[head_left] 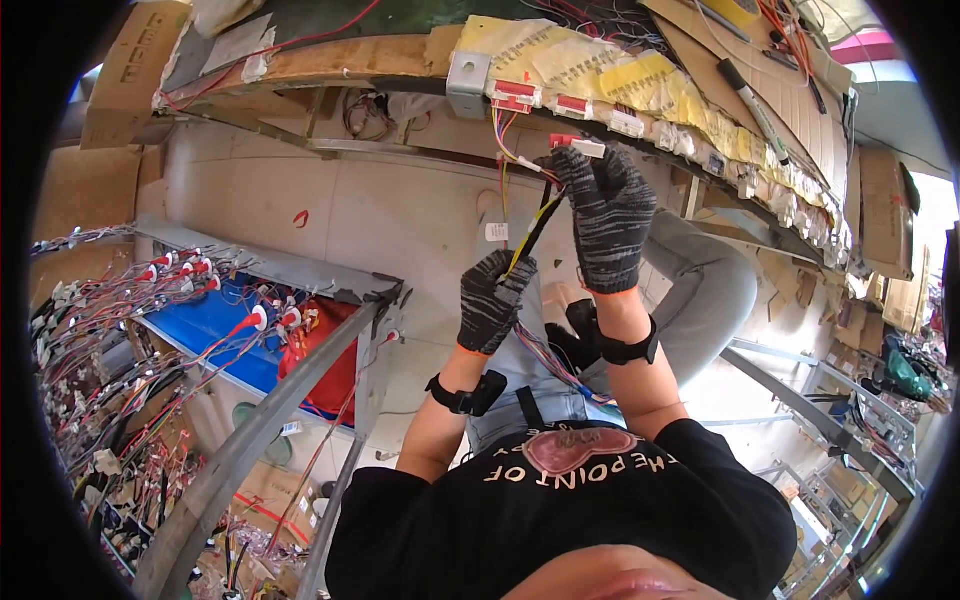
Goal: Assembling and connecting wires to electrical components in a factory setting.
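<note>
Left fingers (490, 272) curled, right fingers (574, 172) farther forward

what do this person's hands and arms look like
The left hand and right hand wear streaked black-and-grey knit gloves with orange edging at the wrist. Each forearm has a black strap; black short sleeves cover the upper arms.

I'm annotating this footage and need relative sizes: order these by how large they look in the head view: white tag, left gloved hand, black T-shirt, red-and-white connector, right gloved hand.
1. Black T-shirt
2. Right gloved hand
3. Left gloved hand
4. Red-and-white connector
5. White tag
</note>
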A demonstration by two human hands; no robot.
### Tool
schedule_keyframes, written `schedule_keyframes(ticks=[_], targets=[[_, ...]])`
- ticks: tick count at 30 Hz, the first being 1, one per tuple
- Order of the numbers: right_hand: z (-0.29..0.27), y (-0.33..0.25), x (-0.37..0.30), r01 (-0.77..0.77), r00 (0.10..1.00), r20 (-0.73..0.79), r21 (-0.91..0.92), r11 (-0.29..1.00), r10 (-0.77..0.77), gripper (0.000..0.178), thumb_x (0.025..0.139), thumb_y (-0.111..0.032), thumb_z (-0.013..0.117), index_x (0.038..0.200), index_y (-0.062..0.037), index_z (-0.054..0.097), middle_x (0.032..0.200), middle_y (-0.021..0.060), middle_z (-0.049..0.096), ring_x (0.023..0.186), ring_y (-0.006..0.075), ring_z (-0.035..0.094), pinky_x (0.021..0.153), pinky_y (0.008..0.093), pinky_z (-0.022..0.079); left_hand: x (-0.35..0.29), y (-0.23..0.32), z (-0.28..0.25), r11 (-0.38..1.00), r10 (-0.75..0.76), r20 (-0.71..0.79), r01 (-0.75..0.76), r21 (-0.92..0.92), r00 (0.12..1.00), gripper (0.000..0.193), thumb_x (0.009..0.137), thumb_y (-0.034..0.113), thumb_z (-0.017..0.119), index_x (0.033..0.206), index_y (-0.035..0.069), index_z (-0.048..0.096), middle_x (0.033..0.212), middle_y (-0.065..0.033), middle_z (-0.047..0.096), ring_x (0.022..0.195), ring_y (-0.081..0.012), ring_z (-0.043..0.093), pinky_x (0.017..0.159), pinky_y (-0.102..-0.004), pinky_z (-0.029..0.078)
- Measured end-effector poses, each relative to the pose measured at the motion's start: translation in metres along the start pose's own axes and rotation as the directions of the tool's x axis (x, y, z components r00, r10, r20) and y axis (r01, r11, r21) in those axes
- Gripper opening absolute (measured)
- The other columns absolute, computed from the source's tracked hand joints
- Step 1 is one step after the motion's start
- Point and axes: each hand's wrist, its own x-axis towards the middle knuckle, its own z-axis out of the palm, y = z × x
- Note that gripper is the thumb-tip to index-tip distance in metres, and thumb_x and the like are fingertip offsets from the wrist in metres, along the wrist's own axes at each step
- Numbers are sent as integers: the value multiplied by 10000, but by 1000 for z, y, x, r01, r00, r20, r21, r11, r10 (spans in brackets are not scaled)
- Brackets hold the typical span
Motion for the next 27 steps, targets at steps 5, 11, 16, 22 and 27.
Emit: schedule_keyframes(ticks=[5, 11, 16, 22, 27], targets=[[-1, 6, 5, -194, 981, 55, 219, 956, 187, 128, 805, -76, 634, 895, 14, 649, 799, 60, 664, 665, 67, 556, 603, 236, 427, 2, 0, -3, 997, -62, 33, 64, -53, 998, 139, 803, 112, 599, 848, -14, 638, 649, -116, 598, 547, -153, 527, 540, -285, 428], [7, 14, 12, -103, 993, -23, 266, 958, 113, 140, 819, -86, 615, 884, 35, 643, 834, 90, 670, 729, 112, 612, 666, 241, 463, 7, 8, -6, 996, -52, 58, 56, -68, 997, 140, 815, 121, 592, 859, -1, 645, 677, -92, 614, 560, -134, 530, 545, -274, 428], [6, 13, 15, -137, 990, -1, 218, 966, 140, 146, 827, -64, 596, 916, 49, 622, 844, 126, 666, 726, 145, 634, 699, 262, 483, 7, 14, -10, 992, -109, 115, 116, -53, 987, 144, 819, 122, 590, 867, -2, 647, 693, -89, 621, 595, -119, 543, 567, -271, 436], [7, 15, 17, -161, 986, 22, 306, 938, 162, 134, 823, -59, 601, 903, 45, 627, 808, 122, 666, 722, 156, 637, 676, 263, 480, 6, 14, -8, 993, -90, 130, 100, -68, 987, 147, 820, 124, 591, 870, -2, 647, 698, -91, 624, 615, -123, 554, 588, -266, 441], [11, 17, 15, -158, 986, 3, 376, 913, 169, 122, 818, -48, 603, 892, 44, 630, 808, 120, 663, 718, 162, 638, 685, 277, 488, 7, 11, -8, 992, -107, 132, 115, -57, 986, 149, 820, 124, 593, 870, -5, 647, 702, -93, 626, 617, -129, 556, 590, -267, 442]])
